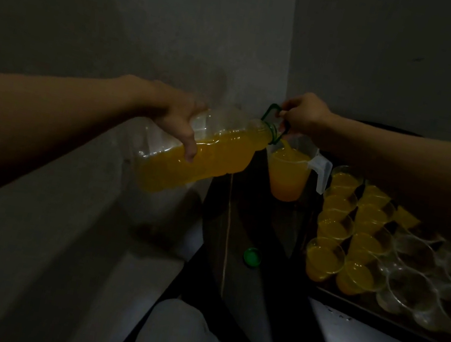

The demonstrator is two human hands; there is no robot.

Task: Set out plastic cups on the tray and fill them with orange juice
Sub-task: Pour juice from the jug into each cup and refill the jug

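A large clear bottle of orange juice lies tipped almost level, mouth to the right. My left hand grips its body from above. My right hand holds the green carry handle at the bottle's neck. Juice streams from the mouth into a clear plastic jug with a white handle, which is mostly full. To the right a dark tray holds several plastic cups: those on its left side hold orange juice, those on its right side stand empty.
The green bottle cap lies on the dark surface below the jug. Grey walls meet in a corner behind the bottle. A pale ledge runs along the left. White cloth shows at the bottom.
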